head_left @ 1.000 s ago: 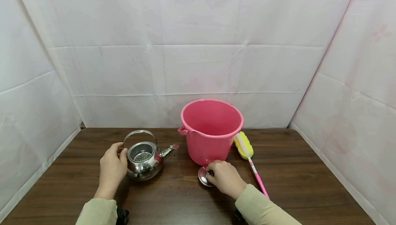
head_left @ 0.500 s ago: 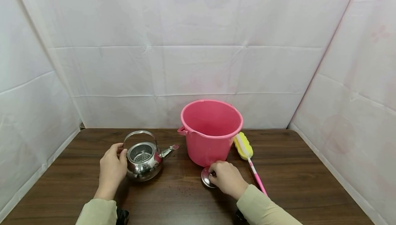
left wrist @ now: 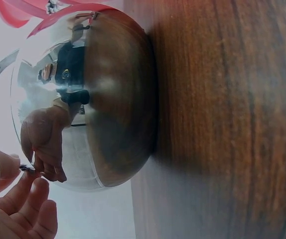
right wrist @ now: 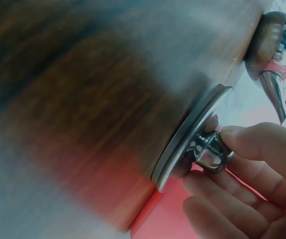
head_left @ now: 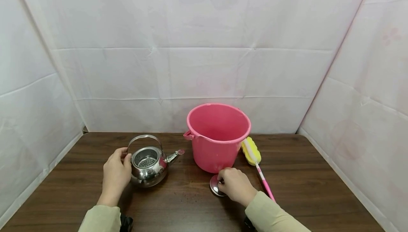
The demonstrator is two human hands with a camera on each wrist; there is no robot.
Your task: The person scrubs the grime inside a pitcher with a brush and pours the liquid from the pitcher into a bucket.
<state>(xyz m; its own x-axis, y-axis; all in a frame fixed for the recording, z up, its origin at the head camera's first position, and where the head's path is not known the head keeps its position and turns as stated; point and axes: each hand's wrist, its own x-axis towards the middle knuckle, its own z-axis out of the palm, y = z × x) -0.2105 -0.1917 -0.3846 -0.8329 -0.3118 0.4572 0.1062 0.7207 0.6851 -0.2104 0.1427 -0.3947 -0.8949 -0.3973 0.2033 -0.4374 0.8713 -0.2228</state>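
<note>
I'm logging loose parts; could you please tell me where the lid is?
In the head view, the lid is right of the kettle, just in front of the bucket, held by the right grip.

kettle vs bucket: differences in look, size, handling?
Look: the kettle is shiny silver; the bucket is pink.
Size: the bucket is taller and wider than the kettle.
Handling: the left hand pinches the kettle's raised handle; it doesn't hold the bucket.
Shared: both stand upright on the table, open at the top.
</note>
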